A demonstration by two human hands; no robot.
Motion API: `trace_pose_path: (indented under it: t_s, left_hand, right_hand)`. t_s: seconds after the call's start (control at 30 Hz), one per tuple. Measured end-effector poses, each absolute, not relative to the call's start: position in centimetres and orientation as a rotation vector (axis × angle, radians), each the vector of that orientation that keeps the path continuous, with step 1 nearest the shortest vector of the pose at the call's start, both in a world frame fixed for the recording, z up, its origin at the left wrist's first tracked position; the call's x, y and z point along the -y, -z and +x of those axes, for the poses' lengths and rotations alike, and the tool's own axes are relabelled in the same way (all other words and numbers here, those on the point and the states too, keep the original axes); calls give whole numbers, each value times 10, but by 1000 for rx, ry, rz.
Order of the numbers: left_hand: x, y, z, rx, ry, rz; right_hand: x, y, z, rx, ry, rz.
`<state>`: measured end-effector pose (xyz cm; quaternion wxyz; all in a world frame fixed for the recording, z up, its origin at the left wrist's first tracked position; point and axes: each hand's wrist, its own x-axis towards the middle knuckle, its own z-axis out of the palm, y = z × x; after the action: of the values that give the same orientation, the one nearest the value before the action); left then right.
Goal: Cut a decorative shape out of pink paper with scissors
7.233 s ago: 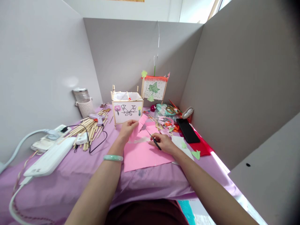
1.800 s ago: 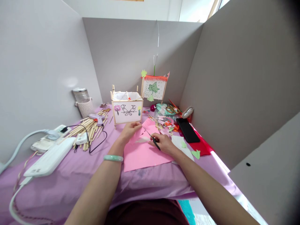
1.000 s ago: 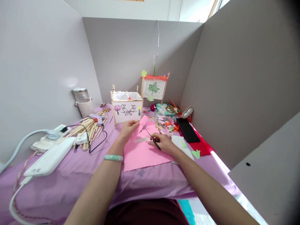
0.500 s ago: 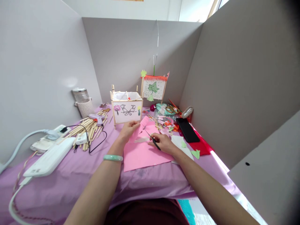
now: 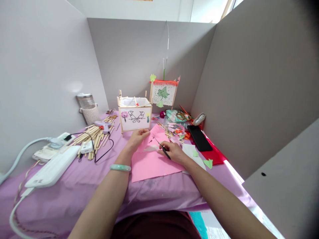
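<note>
My left hand [image 5: 138, 137] is closed on a strip of pink paper [image 5: 145, 143], pinching its upper edge. In my right hand [image 5: 172, 151] is a pair of scissors [image 5: 164, 151] with dark handles, its blades pointing up and left at the strip's edge. Small cuts like a fringe show along that edge. Beneath both hands a larger pink sheet [image 5: 154, 167] lies flat on the purple cloth. Just behind my left hand stands a stick-framed lantern box [image 5: 136, 119] with two birds drawn on its white front.
Wooden sticks [image 5: 99, 136], a glue gun [image 5: 103, 126] and a white power strip [image 5: 52, 166] lie at the left, near a jar [image 5: 87, 108]. To the right are paper scraps [image 5: 178, 131], a black phone [image 5: 199, 137] and red paper [image 5: 216, 154]. A leaf-painted lantern [image 5: 163, 93] stands behind.
The scissors' blades have come closer together at the edge of the pink strip. Both hands stay in nearly the same place.
</note>
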<state>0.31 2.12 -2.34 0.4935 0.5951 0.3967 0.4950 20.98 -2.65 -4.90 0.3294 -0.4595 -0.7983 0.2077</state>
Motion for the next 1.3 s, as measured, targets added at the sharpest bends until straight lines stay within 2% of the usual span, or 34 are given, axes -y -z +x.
trace_pose_path:
  t_s: [1.3]
  left_hand:
    - [-17,21,3,-897,-1148,1431]
  right_hand:
    - [26,50,209,2055,-497,-1221]
